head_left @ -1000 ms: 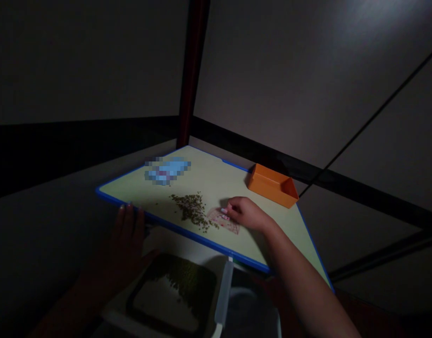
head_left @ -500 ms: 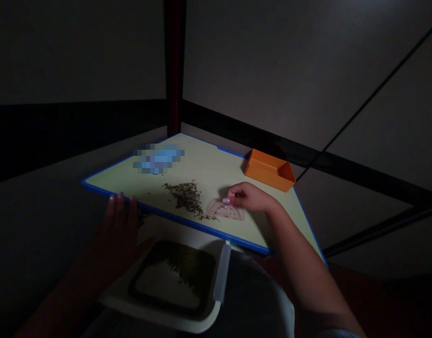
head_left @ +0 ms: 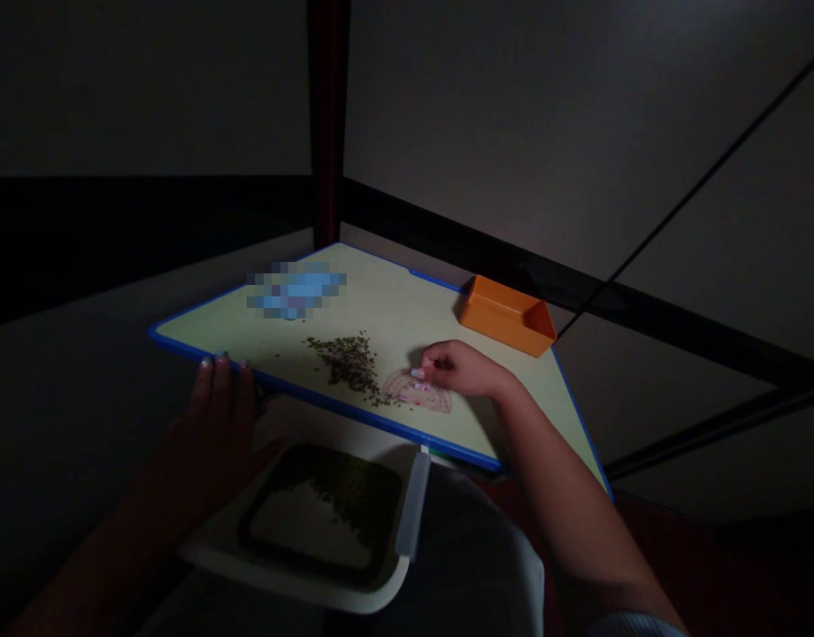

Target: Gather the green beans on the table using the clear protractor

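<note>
A pink protractor [head_left: 417, 394] is touched by the curled right grip [head_left: 461, 372], hold unclear; the board's rim [head_left: 327, 403] is touched by the open left grip [head_left: 218, 425]; tilting could scatter the seed heap [head_left: 344, 364].

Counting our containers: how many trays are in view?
2. An orange tray sits at the board's far edge; a white tray holding green seeds lies below its near edge.

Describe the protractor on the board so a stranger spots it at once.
On the blue-edged yellow board, below the orange tray, lies a clear protractor with reddish markings, under the right hand. Its half-round outline sets it apart from the dark seed pile beside it.
</note>
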Demonstrator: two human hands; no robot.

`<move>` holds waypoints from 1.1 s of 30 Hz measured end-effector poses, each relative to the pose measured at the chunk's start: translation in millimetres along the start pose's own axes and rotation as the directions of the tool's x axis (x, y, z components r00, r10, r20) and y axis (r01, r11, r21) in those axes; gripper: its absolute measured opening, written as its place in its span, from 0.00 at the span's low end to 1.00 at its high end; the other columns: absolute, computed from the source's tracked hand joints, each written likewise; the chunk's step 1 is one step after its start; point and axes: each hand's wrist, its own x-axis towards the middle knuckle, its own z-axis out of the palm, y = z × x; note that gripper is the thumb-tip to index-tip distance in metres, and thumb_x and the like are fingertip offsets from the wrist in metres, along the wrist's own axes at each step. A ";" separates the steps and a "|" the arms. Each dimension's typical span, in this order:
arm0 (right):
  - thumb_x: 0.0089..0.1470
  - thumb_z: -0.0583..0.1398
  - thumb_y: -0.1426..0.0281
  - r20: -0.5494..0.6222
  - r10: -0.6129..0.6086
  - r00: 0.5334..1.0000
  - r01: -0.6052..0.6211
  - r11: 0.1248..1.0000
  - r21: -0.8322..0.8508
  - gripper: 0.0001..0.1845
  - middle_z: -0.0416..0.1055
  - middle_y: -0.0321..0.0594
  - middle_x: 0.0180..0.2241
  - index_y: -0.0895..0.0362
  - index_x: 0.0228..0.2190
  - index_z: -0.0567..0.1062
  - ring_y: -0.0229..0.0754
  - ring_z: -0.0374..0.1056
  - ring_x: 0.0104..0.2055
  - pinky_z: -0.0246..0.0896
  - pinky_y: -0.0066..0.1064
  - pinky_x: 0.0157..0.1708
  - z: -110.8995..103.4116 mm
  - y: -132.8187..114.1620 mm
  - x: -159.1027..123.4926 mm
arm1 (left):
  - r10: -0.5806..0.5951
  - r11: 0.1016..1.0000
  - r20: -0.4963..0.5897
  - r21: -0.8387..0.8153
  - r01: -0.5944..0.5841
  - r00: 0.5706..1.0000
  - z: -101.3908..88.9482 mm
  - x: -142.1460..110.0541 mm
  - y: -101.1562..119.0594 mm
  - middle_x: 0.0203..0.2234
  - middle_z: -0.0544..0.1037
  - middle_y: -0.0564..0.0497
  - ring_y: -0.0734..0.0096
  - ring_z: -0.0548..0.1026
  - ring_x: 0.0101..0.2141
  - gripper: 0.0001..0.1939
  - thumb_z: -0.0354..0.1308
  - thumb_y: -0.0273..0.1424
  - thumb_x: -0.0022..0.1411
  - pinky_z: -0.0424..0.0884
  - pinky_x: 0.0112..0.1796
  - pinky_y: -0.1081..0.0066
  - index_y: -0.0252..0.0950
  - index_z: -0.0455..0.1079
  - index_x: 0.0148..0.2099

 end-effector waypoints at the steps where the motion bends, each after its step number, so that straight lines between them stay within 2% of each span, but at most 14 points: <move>1: 0.54 0.55 0.67 -0.015 0.009 1.000 -0.009 1.000 -0.004 0.13 0.54 0.29 0.17 0.60 0.21 0.66 0.30 0.49 0.22 0.44 0.25 0.23 -0.7 0.3 -0.2 | 0.002 1.000 0.000 0.000 -0.002 1.000 -0.2 0.0 -0.1 0.64 0.34 0.24 0.39 0.35 0.64 0.47 0.40 0.53 0.55 0.55 0.57 0.41 0.24 0.28 0.63; 5: 0.54 0.55 0.66 -0.036 0.022 0.999 -0.021 0.999 0.047 0.15 0.55 0.29 0.17 0.60 0.20 0.65 0.30 0.50 0.22 0.45 0.25 0.23 -4.6 0.4 -2.7 | -0.003 1.000 0.015 0.013 0.003 1.000 -2.4 0.1 0.0 0.64 0.35 0.25 0.40 0.35 0.64 0.47 0.43 0.51 0.55 0.55 0.57 0.42 0.25 0.28 0.64; 8: 0.53 0.56 0.66 0.021 0.013 1.000 -0.015 0.995 0.100 0.13 0.56 0.29 0.18 0.60 0.21 0.66 0.30 0.51 0.21 0.46 0.24 0.23 -3.0 -1.4 -2.4 | -0.009 1.000 0.030 0.014 0.009 0.999 -3.6 0.2 0.4 0.64 0.37 0.23 0.39 0.36 0.64 0.47 0.42 0.51 0.55 0.56 0.55 0.41 0.24 0.28 0.63; 11: 0.53 0.57 0.67 0.050 0.007 0.999 -0.011 0.997 0.075 0.12 0.56 0.28 0.18 0.60 0.22 0.67 0.30 0.51 0.22 0.45 0.24 0.24 2.3 -2.7 0.7 | -0.012 1.000 0.021 0.004 0.011 1.000 -4.0 0.3 0.9 0.64 0.36 0.24 0.39 0.36 0.64 0.46 0.42 0.51 0.55 0.56 0.56 0.41 0.25 0.28 0.64; 16: 0.53 0.56 0.67 -0.019 0.022 1.000 -0.023 1.000 -0.019 0.13 0.55 0.29 0.17 0.60 0.21 0.67 0.30 0.49 0.21 0.43 0.25 0.23 5.4 -0.7 3.7 | -0.023 1.000 0.026 -0.011 0.023 0.999 -4.1 0.6 0.9 0.64 0.37 0.25 0.39 0.37 0.64 0.47 0.42 0.52 0.55 0.58 0.55 0.40 0.27 0.27 0.64; 22: 0.54 0.54 0.64 -0.072 0.052 0.996 -0.050 0.998 0.028 0.15 0.54 0.29 0.16 0.59 0.19 0.63 0.30 0.48 0.21 0.43 0.25 0.23 -2.8 8.3 0.8 | 0.015 1.000 0.010 0.026 -0.015 1.000 -1.9 -0.2 -1.2 0.64 0.36 0.23 0.37 0.36 0.64 0.47 0.43 0.51 0.55 0.57 0.55 0.41 0.24 0.27 0.64; 27: 0.53 0.55 0.62 -0.140 0.097 0.985 -0.099 0.995 -0.006 0.16 0.54 0.29 0.16 0.59 0.19 0.63 0.30 0.48 0.21 0.43 0.26 0.22 -10.0 13.5 -2.8 | -0.020 0.999 0.034 0.047 0.018 0.999 -3.5 -0.4 -0.3 0.64 0.38 0.25 0.39 0.37 0.64 0.46 0.42 0.52 0.55 0.60 0.53 0.41 0.27 0.27 0.64; 33: 0.49 0.57 0.63 -0.044 0.105 0.994 -0.104 0.994 0.021 0.14 0.59 0.32 0.19 0.61 0.22 0.70 0.31 0.53 0.23 0.49 0.26 0.26 -26.8 16.2 -13.6 | -0.012 0.999 0.046 0.033 0.011 0.999 -5.1 0.2 0.1 0.64 0.38 0.25 0.38 0.37 0.64 0.47 0.42 0.52 0.55 0.60 0.53 0.41 0.27 0.27 0.64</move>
